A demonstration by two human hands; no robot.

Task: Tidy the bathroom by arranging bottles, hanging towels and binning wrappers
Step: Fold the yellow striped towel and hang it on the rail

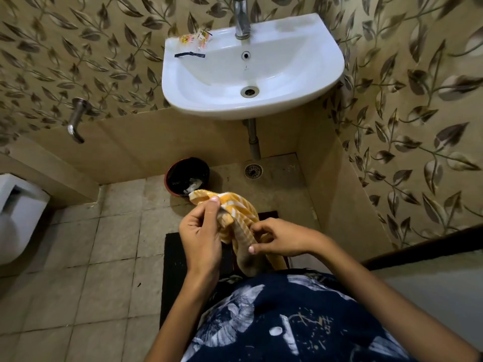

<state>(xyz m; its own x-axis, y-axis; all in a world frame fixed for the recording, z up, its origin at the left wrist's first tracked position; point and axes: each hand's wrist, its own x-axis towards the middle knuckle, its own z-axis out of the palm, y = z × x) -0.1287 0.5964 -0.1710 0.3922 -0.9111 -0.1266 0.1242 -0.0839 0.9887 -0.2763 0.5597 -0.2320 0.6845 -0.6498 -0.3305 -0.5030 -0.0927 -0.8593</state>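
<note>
A yellow-and-white striped towel (239, 215) hangs bunched between both hands, in front of my body and above the floor. My left hand (201, 231) pinches its upper edge between thumb and fingers. My right hand (277, 239) grips the towel lower down on its right side, fingers curled round the cloth. A clear wrapper with orange print (194, 40) and a dark strip wrapper (189, 55) lie on the left rim of the white sink (321, 74). A dark round bin (187, 176) with crumpled scraps inside stands on the floor under the sink.
A chrome tap (241, 17) rises behind the basin and a drain pipe (253, 139) runs below it. A wall tap (75, 120) sticks out at left above a white toilet (18, 218). A dark mat (175, 270) lies on the tiled floor; a floor drain (253, 170) sits beside the bin.
</note>
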